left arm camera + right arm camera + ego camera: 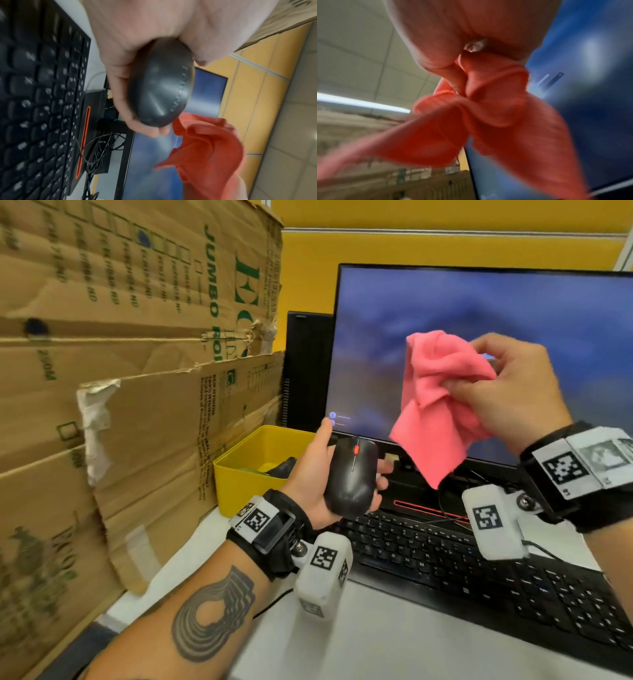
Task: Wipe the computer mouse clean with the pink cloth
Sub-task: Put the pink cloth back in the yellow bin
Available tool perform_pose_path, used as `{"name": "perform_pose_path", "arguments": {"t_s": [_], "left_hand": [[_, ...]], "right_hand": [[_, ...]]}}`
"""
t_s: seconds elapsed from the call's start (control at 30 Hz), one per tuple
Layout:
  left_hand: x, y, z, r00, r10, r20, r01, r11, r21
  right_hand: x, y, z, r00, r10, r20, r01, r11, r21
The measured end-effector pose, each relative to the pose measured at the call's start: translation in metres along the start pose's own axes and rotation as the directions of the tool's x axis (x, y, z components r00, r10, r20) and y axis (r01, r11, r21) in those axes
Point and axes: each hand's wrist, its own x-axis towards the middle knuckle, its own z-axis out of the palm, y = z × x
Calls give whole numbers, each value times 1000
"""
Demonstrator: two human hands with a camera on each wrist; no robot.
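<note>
Above the keyboard (479, 573), left hand (318, 474) clasps the mouse (351, 477); right hand (513, 402) bunches the pink cloth (442, 402).

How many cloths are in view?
1. The pink cloth is bunched in the right hand, held up before the monitor. More could lie hidden in the yellow bin.

bright, even indoor light; motion blur smears both wrist views (edges bend too)
</note>
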Motion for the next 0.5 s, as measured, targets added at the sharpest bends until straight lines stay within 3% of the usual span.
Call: {"name": "perform_pose_path", "arguments": {"t_s": [0.2, 0.3, 0.5], "left_hand": [[-41, 14, -30, 1000, 1, -31, 3, 993, 118], [-60, 20, -44, 998, 13, -55, -5, 989, 149], [-78, 25, -67, 989, 31, -145, -11, 990, 141]], "right_hand": [[13, -13, 37, 999, -42, 30, 45, 994, -99], [14, -13, 58, 999, 10, 38, -8, 999, -31], [17, -21, 109, 972, -20, 236, -7, 994, 112]]}}
